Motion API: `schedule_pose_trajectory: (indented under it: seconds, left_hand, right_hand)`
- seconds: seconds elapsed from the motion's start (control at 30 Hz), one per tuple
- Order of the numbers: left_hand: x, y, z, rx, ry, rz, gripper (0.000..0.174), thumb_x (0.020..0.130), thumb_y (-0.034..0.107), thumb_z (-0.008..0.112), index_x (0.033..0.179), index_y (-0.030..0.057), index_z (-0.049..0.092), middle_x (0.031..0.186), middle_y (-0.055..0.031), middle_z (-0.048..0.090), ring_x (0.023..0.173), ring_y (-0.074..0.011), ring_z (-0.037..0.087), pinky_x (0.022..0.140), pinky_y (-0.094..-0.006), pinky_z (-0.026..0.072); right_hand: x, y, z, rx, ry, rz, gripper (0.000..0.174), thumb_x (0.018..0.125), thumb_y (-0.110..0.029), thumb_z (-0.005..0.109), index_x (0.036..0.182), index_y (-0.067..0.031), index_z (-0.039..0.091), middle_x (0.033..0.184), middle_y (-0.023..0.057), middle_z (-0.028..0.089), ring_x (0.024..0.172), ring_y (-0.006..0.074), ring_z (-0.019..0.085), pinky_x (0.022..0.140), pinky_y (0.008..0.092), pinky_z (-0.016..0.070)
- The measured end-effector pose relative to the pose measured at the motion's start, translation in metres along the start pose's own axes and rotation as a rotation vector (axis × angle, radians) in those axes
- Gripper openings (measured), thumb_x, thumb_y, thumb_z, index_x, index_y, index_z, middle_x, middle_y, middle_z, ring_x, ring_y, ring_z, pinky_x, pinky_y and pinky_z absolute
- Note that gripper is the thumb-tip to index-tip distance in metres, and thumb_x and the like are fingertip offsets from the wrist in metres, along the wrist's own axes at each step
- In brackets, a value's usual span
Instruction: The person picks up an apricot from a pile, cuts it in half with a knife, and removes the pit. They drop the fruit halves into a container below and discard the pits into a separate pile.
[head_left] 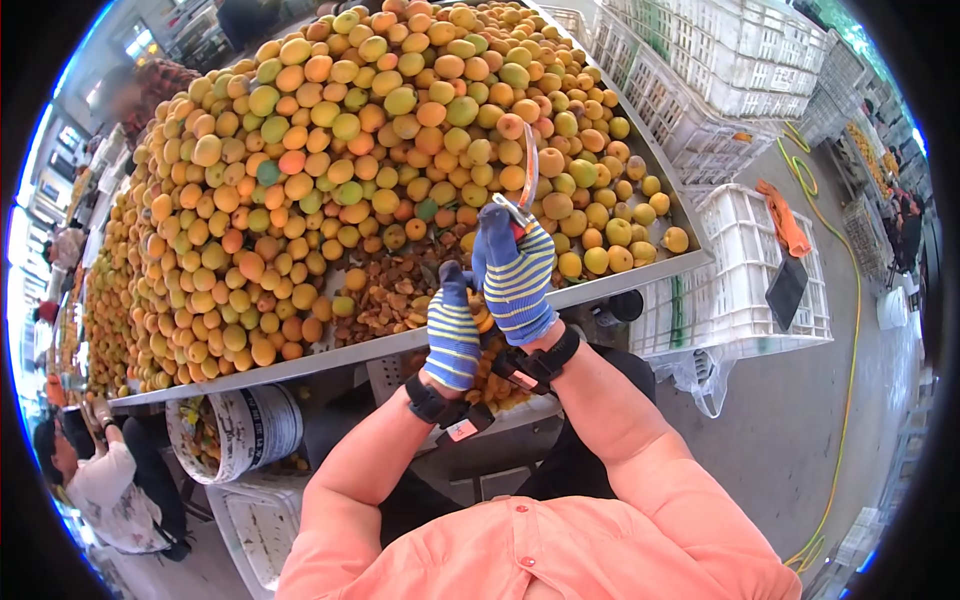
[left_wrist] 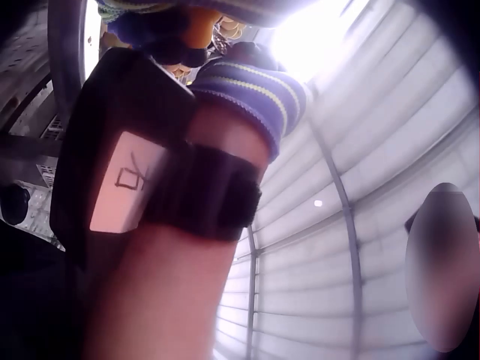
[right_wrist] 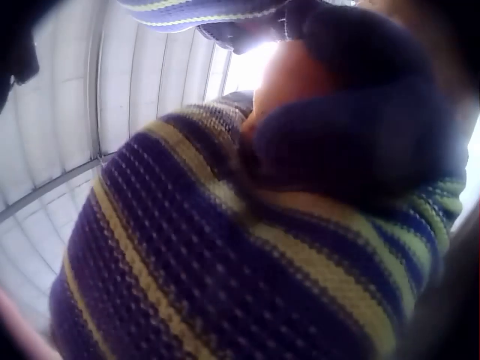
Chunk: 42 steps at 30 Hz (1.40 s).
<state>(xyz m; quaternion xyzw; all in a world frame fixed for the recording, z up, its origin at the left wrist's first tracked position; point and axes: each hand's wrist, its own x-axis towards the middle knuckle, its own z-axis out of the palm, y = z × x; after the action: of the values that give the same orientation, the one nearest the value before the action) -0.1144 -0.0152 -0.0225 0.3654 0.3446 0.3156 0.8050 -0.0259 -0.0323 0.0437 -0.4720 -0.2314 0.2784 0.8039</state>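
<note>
Clearly seen in head view, centre: right hand (head_left: 516, 285) grasping tool (head_left: 531, 165); beside, left hand (head_left: 453, 332), hold impossible to tell; above, heap (head_left: 300, 130). In left wrist view, striped glove (left_wrist: 251, 97) at upper centre. In right wrist view, fruit (right_wrist: 291, 79) at upper centre, between gloved fingers (right_wrist: 345, 139).

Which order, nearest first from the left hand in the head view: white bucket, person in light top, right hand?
1. Right hand: close by, on the right.
2. White bucket: lower left.
3. Person in light top: far lower left, beyond the bucket.
</note>
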Motion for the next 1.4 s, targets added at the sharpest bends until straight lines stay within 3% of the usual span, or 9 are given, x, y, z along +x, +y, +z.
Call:
schedule_pose_trajectory:
  seconds: [0.17,0.4,0.83,0.97,1.0,1.07,1.23,1.33,1.4]
  left_hand:
    - [0.007,-0.001,0.005,0.165,0.152,0.141,0.056,0.099,0.049,0.041,0.074,0.0028,0.060,0.068,0.0012,0.053,0.064,-0.0080,0.043,0.060,-0.0258,0.0389]
    - [0.020,-0.009,-0.009,0.450,0.191,0.478,0.055,0.096,0.054,0.041,0.080,0.0064,0.061,0.068,0.0003,0.054,0.059,-0.0074,0.049,0.054,-0.0229,0.0422]
    - [0.031,0.015,-0.032,-0.196,0.086,-0.158,0.060,0.085,0.069,0.047,0.080,0.0101,0.059,0.071,-0.0033,0.061,0.060,-0.0165,0.058,0.049,-0.0274,0.0481]
    - [0.021,0.043,-0.025,-0.345,0.163,-0.175,0.053,0.086,0.064,0.052,0.085,0.0114,0.059,0.073,-0.0022,0.061,0.060,-0.0156,0.059,0.049,-0.0258,0.0505]
    - [0.019,0.047,-0.023,-0.270,0.170,-0.133,0.055,0.086,0.065,0.050,0.088,0.0116,0.060,0.073,-0.0022,0.061,0.059,-0.0151,0.059,0.049,-0.0250,0.0504]
    - [0.017,0.049,-0.016,-0.123,0.175,-0.059,0.058,0.087,0.067,0.045,0.093,0.0120,0.062,0.073,-0.0023,0.062,0.057,-0.0140,0.058,0.051,-0.0235,0.0502]
    - [0.029,0.039,-0.044,0.147,0.064,0.174,0.025,0.096,0.033,0.051,0.091,0.0107,0.060,0.055,0.0063,0.037,0.044,-0.0064,0.036,0.040,-0.0231,0.0284]
    - [-0.001,0.059,-0.026,0.642,-0.039,0.207,0.016,0.094,0.022,0.054,0.091,0.0079,0.060,0.059,0.0040,0.046,0.050,-0.0062,0.040,0.045,-0.0236,0.0313]
    - [-0.028,0.073,-0.018,1.017,-0.202,-0.043,0.018,0.092,0.022,0.056,0.093,0.0054,0.061,0.063,-0.0006,0.054,0.057,-0.0092,0.047,0.051,-0.0268,0.0390]
  right_hand:
    - [0.003,0.004,0.000,0.008,0.066,0.070,0.033,0.094,-0.040,0.056,0.077,-0.0116,0.053,0.060,-0.0077,0.043,0.051,0.0019,0.036,0.044,0.0216,0.0258]
    - [0.029,0.044,-0.014,0.425,0.113,0.376,0.046,0.096,-0.046,0.048,0.061,-0.0214,0.033,0.048,-0.0070,0.024,0.034,0.0097,0.024,0.033,0.0272,0.0213]
    - [0.027,0.060,-0.021,0.873,-0.002,0.656,0.048,0.094,-0.048,0.049,0.058,-0.0211,0.033,0.048,-0.0074,0.028,0.040,0.0133,0.034,0.040,0.0337,0.0354]
    - [0.040,0.035,-0.004,-0.145,-0.072,0.608,0.026,0.092,-0.028,0.057,0.072,-0.0119,0.055,0.055,-0.0061,0.048,0.050,0.0095,0.049,0.047,0.0265,0.0417]
    - [0.024,0.042,0.004,-0.234,-0.149,-0.011,0.026,0.086,-0.029,0.066,0.078,-0.0041,0.060,0.061,0.0035,0.060,0.055,0.0162,0.057,0.053,0.0299,0.0469]
    - [0.014,0.028,-0.006,-0.894,-0.416,0.010,0.037,0.078,-0.033,0.073,0.089,0.0013,0.064,0.075,0.0162,0.067,0.071,0.0311,0.066,0.067,0.0365,0.0514]
    - [0.006,0.022,-0.014,-1.086,-0.522,-0.182,0.043,0.080,-0.034,0.068,0.104,0.0006,0.057,0.078,0.0192,0.066,0.075,0.0366,0.065,0.065,0.0415,0.0509]
    - [0.010,0.032,-0.020,-1.015,-0.340,-0.235,0.042,0.080,-0.035,0.069,0.100,-0.0002,0.057,0.079,0.0186,0.066,0.075,0.0365,0.065,0.065,0.0413,0.0512]
    - [0.015,0.011,-0.021,-0.986,-0.251,-0.148,0.042,0.079,-0.036,0.069,0.097,-0.0008,0.057,0.077,0.0167,0.066,0.073,0.0350,0.065,0.065,0.0409,0.0513]
